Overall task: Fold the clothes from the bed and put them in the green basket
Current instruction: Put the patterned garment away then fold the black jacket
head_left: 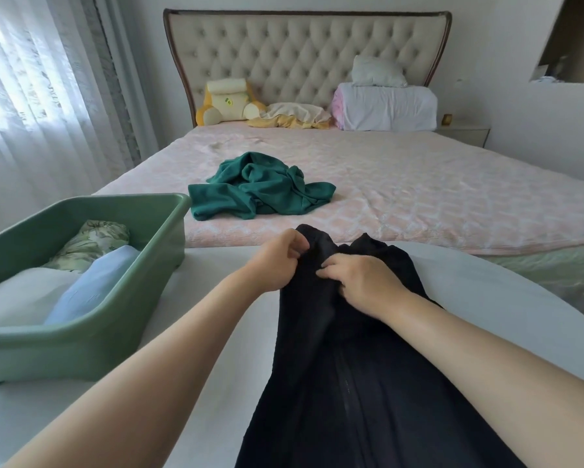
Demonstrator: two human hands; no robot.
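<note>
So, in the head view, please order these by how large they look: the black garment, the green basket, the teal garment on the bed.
1. black garment, though it is nearest the camera
2. green basket, also near
3. teal garment, farther away, so its true size is unsure

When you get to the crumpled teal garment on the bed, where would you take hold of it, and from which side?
Probably the flat corner of the teal garment nearest the green basket, approached from the foot of the bed. That flap lies spread and single-layered toward the person, while the middle is bunched into folds, so pinching the edge there should let it shake open.
</note>
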